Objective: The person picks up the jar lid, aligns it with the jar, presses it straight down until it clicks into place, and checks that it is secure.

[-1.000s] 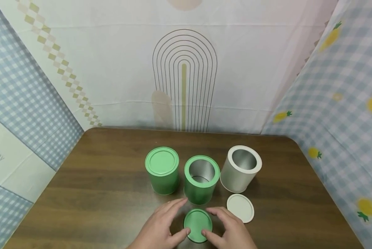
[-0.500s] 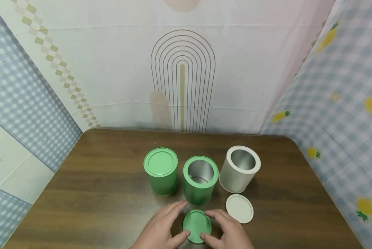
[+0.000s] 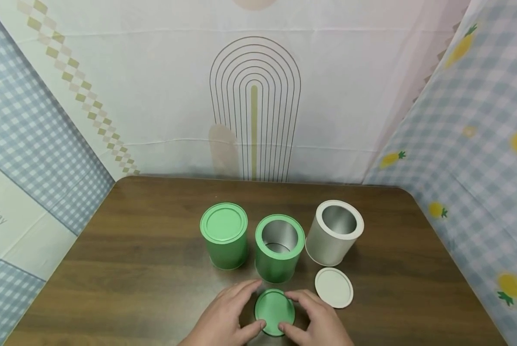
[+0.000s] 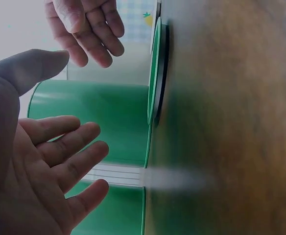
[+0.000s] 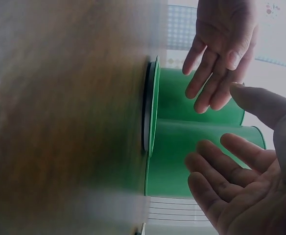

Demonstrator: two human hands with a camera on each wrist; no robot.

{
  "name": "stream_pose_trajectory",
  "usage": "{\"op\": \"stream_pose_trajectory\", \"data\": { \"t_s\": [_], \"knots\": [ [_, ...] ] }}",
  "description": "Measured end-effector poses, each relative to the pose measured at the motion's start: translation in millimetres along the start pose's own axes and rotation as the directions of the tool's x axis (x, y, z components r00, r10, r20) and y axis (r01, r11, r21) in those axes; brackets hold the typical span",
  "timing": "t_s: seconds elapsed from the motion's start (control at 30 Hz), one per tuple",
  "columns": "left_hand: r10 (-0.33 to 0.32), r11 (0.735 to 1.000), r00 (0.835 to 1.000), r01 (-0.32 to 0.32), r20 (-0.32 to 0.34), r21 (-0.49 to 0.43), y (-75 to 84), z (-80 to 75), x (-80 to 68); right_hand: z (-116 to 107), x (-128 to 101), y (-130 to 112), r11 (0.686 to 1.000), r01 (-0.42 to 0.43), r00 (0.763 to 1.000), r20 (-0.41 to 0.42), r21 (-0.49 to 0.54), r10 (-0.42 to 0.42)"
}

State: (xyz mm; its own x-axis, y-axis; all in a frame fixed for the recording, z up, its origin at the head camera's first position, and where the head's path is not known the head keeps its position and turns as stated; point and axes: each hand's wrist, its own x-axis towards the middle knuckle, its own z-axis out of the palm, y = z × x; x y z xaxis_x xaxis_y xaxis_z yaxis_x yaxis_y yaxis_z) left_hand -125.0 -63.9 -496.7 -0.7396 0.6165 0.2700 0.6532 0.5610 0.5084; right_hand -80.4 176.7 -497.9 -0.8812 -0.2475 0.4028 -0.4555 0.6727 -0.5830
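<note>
A round green lid (image 3: 275, 312) lies flat on the table near the front. My left hand (image 3: 227, 313) hovers at its left side and my right hand (image 3: 318, 318) at its right, fingers relaxed and spread. In the left wrist view, a gap shows between my fingers and the lid (image 4: 155, 73); neither hand holds anything. Just behind the lid stands an uncovered green can (image 3: 276, 270), its silvery inside showing. The right wrist view shows the lid (image 5: 153, 107) edge-on, dark underneath, with both hands above table level.
To the left of the uncovered can, a second green can (image 3: 228, 253) has its lid on. An uncovered white can (image 3: 327, 249) stands at the right, with a white lid (image 3: 334, 288) lying in front of it. Patterned cloths hang around the brown wooden table (image 3: 146, 240).
</note>
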Motion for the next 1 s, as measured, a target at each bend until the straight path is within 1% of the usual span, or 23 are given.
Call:
{"op": "stream_pose_trajectory", "data": {
  "t_s": [0.1, 0.27, 0.5, 0.63, 0.8, 1.0],
  "knots": [
    [-0.005, 1.0, 1.0, 0.005, 0.014, -0.006, -1.1, 0.4, 1.5, -1.1, 1.4, -0.6, 1.0, -0.017, 1.0, 0.007, -0.002, 0.017],
    [-0.028, 0.999, 0.999, 0.027, 0.034, 0.018, -4.5, 1.4, 3.1, -1.8, 2.7, 0.0, 1.0, -0.014, 1.0, 0.002, -0.025, 0.014],
    [-0.066, 0.998, 0.994, 0.064, 0.087, 0.02, -8.3, 1.3, 3.8, -1.2, 2.0, 1.3, 0.998, -0.062, 0.997, 0.05, -0.018, 0.063],
    [-0.086, 0.996, 0.99, 0.084, 0.11, 0.019, -9.0, 1.8, 4.7, -1.5, 2.2, 2.0, 0.998, -0.065, 0.996, 0.054, -0.025, 0.066],
    [-0.095, 0.995, 0.991, 0.092, 0.096, 0.039, -10.9, 4.1, 3.5, -0.8, 1.6, 2.9, 0.998, -0.055, 0.997, 0.053, -0.032, 0.056],
    [-0.089, 0.994, 0.993, 0.084, 0.071, 0.07, -13.9, 7.2, 1.4, -0.5, 1.4, 3.5, 0.996, -0.083, 0.993, 0.082, -0.018, 0.085]
  ]
}}
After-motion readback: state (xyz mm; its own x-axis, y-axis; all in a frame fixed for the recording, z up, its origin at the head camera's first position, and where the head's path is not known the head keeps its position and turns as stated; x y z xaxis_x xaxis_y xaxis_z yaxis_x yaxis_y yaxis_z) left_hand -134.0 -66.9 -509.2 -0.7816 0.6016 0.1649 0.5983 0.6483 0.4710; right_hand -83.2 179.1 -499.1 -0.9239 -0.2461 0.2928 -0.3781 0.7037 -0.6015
